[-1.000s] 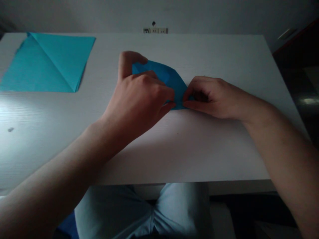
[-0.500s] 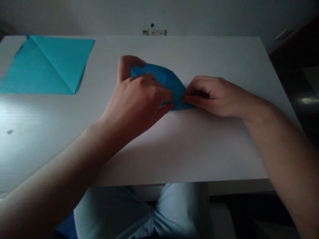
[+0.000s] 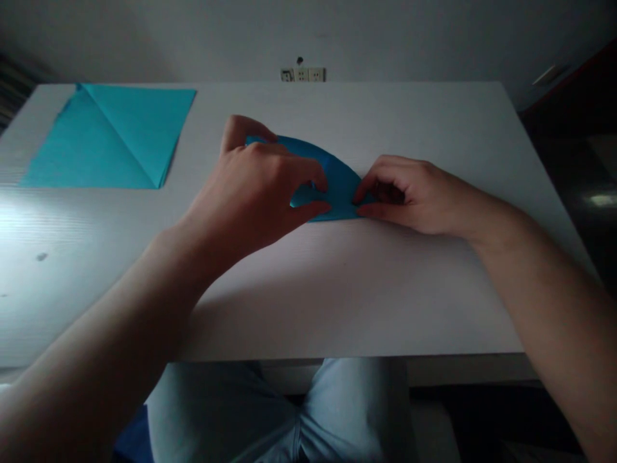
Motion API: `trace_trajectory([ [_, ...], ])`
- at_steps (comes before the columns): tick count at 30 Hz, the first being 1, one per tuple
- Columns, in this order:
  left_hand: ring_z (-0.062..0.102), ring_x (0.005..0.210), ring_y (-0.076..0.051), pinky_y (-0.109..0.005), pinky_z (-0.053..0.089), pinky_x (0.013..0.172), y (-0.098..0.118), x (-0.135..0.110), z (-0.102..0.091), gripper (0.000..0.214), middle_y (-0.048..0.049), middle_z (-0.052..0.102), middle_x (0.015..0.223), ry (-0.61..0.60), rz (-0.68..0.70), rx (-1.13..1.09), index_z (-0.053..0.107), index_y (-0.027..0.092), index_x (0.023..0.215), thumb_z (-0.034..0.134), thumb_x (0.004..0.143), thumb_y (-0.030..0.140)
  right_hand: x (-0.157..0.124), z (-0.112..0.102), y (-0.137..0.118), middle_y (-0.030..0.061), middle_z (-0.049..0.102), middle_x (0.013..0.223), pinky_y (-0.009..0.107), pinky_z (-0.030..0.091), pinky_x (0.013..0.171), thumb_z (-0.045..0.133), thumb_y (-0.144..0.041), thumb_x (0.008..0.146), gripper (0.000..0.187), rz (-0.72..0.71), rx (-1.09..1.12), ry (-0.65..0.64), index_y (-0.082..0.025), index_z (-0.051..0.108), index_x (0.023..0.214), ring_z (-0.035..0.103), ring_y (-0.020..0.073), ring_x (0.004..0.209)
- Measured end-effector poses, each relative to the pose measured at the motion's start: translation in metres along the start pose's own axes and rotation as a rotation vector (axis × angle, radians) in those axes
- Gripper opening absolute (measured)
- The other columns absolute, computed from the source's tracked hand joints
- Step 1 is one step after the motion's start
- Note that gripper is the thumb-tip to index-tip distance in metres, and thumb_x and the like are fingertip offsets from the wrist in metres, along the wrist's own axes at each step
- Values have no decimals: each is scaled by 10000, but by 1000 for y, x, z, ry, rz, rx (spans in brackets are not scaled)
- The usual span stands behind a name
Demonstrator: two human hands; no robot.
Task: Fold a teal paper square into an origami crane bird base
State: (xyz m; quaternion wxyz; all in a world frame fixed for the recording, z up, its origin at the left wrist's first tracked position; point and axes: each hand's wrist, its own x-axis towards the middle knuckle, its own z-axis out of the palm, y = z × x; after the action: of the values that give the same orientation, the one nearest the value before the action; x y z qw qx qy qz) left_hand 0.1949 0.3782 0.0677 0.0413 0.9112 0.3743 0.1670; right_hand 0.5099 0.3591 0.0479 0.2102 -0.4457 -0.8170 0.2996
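A folded sheet of blue paper lies on the table in front of me, its far edge bowed up in a curve. My left hand reaches over the paper's left part. Its thumb and index finger rest on the near fold with a small gap between them, while an outer finger hooks over the far left corner. My right hand pinches the paper's right tip between thumb and fingertips. Much of the sheet's left side is hidden under the left hand.
Several turquoise sheets with a diagonal crease lie stacked at the table's back left. The white table ends at a near edge above my legs. Wall sockets sit just behind the far edge.
My left thumb and index finger have spread slightly apart and shifted left along the fold. The paper's raised far part looks lower. My right hand stays at the right tip. The view has tilted slightly.
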Motion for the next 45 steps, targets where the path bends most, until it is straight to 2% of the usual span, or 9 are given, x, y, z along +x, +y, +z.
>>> trace_trajectory([
  [4, 818, 1275, -479, -771, 316, 1421, -16, 1, -6, 346, -58, 962, 1164, 35, 38, -48, 978, 413, 1270, 678, 1173, 555, 1, 0, 1, 60, 775, 1088, 501, 600, 859, 923, -515, 1069, 189, -17, -9, -4, -334, 882, 1109, 720, 314, 962],
  [7, 850, 1157, -418, -749, 403, 1385, -26, 3, -11, 414, -71, 961, 1076, 30, 106, -16, 970, 343, 1269, 610, 1221, 541, -1, -1, 1, 75, 767, 1126, 505, 610, 846, 924, -557, 1091, 226, -23, -8, -10, -335, 896, 1122, 700, 304, 920],
  [12, 861, 958, -378, -714, 566, 1300, -33, 6, -21, 341, -48, 986, 1105, -88, 147, -107, 972, 420, 1263, 673, 1163, 548, -3, -2, 4, 94, 761, 1198, 517, 621, 866, 913, -585, 1093, 254, -30, -5, -12, -335, 909, 1143, 693, 314, 953],
  [19, 852, 1024, -362, -616, 671, 934, -36, 8, -20, 364, -126, 945, 1305, -98, 172, -89, 948, 370, 1301, 640, 1120, 440, -7, 0, 6, 99, 755, 1300, 527, 669, 916, 917, -499, 1088, 267, -53, -17, 28, -384, 931, 1329, 696, 323, 1014],
  [31, 842, 973, -357, -662, 648, 1099, -42, 9, -15, 273, -86, 945, 1240, -123, 214, -114, 909, 387, 1251, 673, 1146, 473, -9, 1, 10, 100, 727, 1399, 478, 728, 1026, 828, -244, 1104, 539, -184, -40, 33, -403, 898, 1615, 726, 285, 1106],
  [34, 854, 1072, -378, -698, 601, 1216, -41, 8, -14, 262, -88, 929, 1288, -88, 209, -84, 910, 392, 1262, 690, 1144, 475, -11, 4, 15, 85, 706, 1455, 481, 731, 1030, 851, -251, 1086, 854, -194, -44, 67, -509, 683, 1883, 727, 297, 1135],
  [37, 803, 1393, -460, -755, 514, 1330, -41, 6, -12, 328, -128, 854, 1530, -41, 173, -36, 898, 413, 1377, 734, 1123, 540, -13, 8, 22, 85, 708, 1555, 453, 741, 924, 909, -276, 1034, 1106, -152, -14, 111, -549, 457, 2006, 738, 294, 1089],
  [41, 660, 1623, -532, -771, 520, 1320, -48, 1, -7, 749, -207, 666, 1782, 16, 114, -13, 666, 359, 1734, 881, 1077, 646, -14, 11, 27, 45, 737, 1456, 380, 689, 764, 989, -393, 1018, 1051, -143, 44, 138, -521, 494, 1936, 732, 213, 883],
  [45, 630, 1645, -511, -712, 591, 1286, -58, 0, -3, 880, -253, 596, 1795, 43, 105, -6, 596, 305, 1715, 1038, 1006, 582, -14, 9, 23, 88, 687, 1582, 411, 717, 796, 954, -310, 1023, 990, -181, -20, 159, -493, 548, 1907, 725, 220, 925],
])
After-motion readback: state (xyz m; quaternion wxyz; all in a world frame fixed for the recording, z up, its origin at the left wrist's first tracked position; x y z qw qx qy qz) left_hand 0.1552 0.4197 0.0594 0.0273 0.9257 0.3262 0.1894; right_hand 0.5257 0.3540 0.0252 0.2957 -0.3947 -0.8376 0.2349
